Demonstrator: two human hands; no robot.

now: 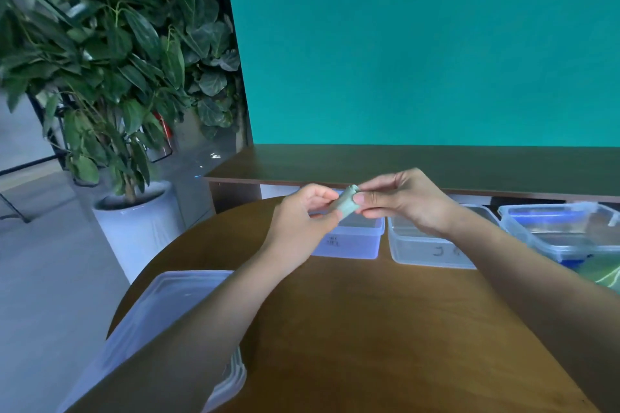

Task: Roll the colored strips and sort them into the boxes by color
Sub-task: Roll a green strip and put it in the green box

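Two bare hands, one strip, three open boxes, one stack of lids, two potted plants.

Strip [347, 203]: pale grey-green, soft-looking, wound into a short stubby roll, tilted with its far end higher. It is held in the air between the hands, above the far half of the table, over the left box.

Left hand [303, 214]: fingers and thumb curled, pinching the roll's near-left end. Right hand [401, 199]: thumb and fingertips pinch the roll's far-right end.

Boxes: clear plastic, rectangular, rounded corners, in a row along the far edge. Left box [355, 240] and middle box [426, 250] each carry a dark handwritten mark on the near wall, unreadable. Right box [567, 228] is blurred; blue and green show inside, contents unclear.

Lids [161, 315]: translucent, flat, stacked at the near left, overhanging the edge.

Table [369, 329]: round, brown wood grain, smooth. Behind it a dark wooden shelf [419, 163] and a flat teal wall [419, 43].

Plants [110, 54]: broad glossy leaves, far left; the nearer one in a white ribbed pot [141, 228].
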